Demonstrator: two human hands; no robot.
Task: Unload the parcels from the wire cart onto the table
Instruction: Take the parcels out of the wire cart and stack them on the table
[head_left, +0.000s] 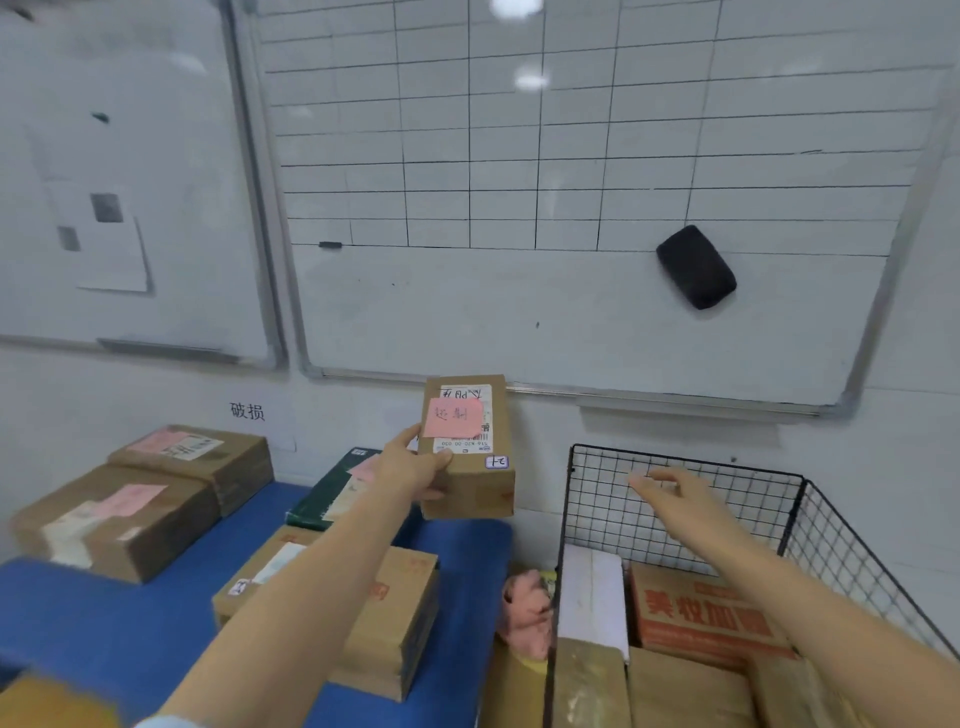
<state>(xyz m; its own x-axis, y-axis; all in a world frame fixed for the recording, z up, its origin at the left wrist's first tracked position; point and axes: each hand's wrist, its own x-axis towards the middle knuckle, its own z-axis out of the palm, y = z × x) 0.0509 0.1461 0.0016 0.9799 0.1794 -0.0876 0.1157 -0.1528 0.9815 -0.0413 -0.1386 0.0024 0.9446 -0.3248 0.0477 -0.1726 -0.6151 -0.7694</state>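
My left hand (415, 465) grips a small brown cardboard parcel (470, 483) with a pink note and a white label, held in the air above the far edge of the blue table (130, 618). My right hand (670, 491) hovers open and holds nothing, above the black wire cart (691, 499) at the right. Inside the cart lie a box with red print (701, 616), a white parcel (592, 592) and plain brown boxes (685, 696). On the table sit two brown boxes at the left (124, 519), a dark green box (332, 493) and a brown box near me (395, 623).
A pink crumpled object (527, 608) sits between the table and the cart. Two whiteboards hang on the wall behind, with a black eraser (696, 267) stuck to the right one. A brown box corner (47, 701) shows at the lower left.
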